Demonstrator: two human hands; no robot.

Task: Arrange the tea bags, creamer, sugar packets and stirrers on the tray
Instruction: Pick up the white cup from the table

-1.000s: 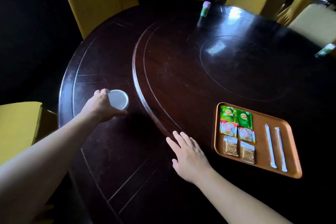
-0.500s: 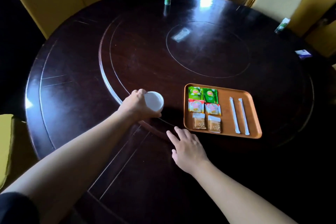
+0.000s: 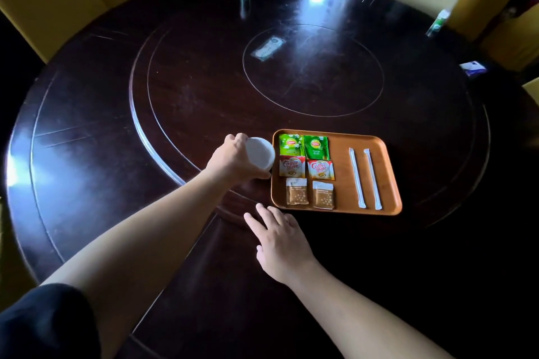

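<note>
Just off the tray's (image 3: pixel 337 211) left edge, my left grip (image 3: pixel 233 159) clasps a white cup (image 3: pixel 260 154), nearer the packets than my flat, empty right grip (image 3: pixel 280 239).

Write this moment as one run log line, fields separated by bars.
left hand: holds white cup beside tray | right hand: flat on table

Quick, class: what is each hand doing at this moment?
Left hand: closed around a small white round cup.
Right hand: open, empty, fingers spread over the dark wooden table.
</note>
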